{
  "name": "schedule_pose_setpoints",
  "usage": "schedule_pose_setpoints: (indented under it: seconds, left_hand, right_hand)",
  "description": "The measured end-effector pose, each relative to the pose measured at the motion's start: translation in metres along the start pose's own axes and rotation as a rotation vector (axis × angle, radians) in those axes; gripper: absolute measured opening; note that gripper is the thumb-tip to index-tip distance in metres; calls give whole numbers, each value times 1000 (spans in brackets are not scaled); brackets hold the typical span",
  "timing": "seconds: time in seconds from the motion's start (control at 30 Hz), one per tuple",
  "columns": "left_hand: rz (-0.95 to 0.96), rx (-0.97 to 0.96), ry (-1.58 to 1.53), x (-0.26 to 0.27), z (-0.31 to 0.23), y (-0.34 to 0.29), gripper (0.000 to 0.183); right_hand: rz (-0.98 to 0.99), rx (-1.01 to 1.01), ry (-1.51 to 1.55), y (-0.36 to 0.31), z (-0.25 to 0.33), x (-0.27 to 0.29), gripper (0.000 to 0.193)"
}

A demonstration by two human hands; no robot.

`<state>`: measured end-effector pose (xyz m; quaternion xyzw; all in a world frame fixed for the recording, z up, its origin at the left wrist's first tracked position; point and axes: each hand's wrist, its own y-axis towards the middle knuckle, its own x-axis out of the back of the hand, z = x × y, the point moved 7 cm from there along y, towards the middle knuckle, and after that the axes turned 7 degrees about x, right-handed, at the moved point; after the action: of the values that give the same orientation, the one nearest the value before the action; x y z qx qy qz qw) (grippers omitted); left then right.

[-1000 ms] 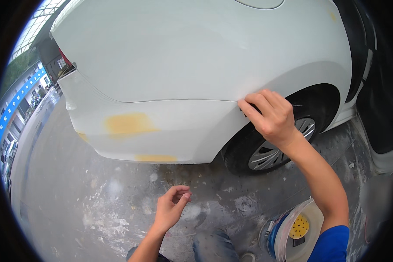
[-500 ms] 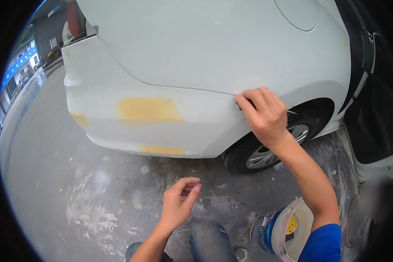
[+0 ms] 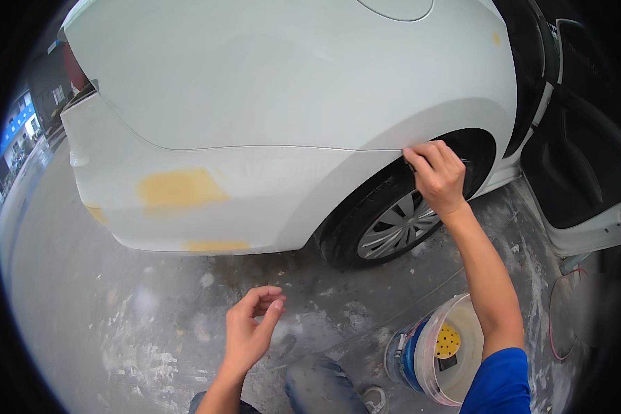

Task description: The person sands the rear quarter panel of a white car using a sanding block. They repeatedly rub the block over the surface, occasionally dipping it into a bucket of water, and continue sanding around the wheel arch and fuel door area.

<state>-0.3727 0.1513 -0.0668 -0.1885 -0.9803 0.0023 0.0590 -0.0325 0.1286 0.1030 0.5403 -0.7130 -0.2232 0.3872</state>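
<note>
My right hand point(image 3: 437, 178) is closed in a pinch at the rear end of a white car, where the seam above the bumper point(image 3: 276, 179) meets the wheel arch. Something small and dark shows under its fingertips; its kind is mostly hidden. Above the seam spreads the white body panel point(image 3: 283, 90). Held low in the air over the floor, my left hand point(image 3: 250, 324) has loosely curved fingers, with the thumb apart and nothing in it. Yellowish patches mark the bumper, the largest patch point(image 3: 179, 189) left of the wheel point(image 3: 398, 228).
Beside my right arm, a clear bucket point(image 3: 431, 359) is nested with a blue one. Inside lie a yellow disc with holes point(image 3: 448, 341) and a dark block point(image 3: 447, 363). An open car door point(image 3: 576, 165) stands at the right. The grey floor point(image 3: 165, 331) has whitish stains.
My right hand has moved right along the seam to the wheel arch. The view has shifted, so the car appears farther left. My left hand stays low and loosely curved.
</note>
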Motion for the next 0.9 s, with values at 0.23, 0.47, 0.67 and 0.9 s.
schedule_pose_setpoints:
  seconds: [0.23, 0.47, 0.67, 0.9]
  left_hand:
    - [-46, -154, 144, -6, 9, 8, 22]
    - [-5, -529, 438, -44, -36, -5, 40]
    - [38, -647, 526, -41, -41, -10, 24]
    - [-44, -3, 102, -16, 0, 9, 19]
  right_hand:
    - [-29, -845, 523, -69, 35, 10, 15]
    - [181, -1771, 1831, -78, 200, -51, 17]
    - [524, -1774, 2140, -64, 261, -49, 30]
    - [215, -1482, 2077, -68, 219, -32, 52]
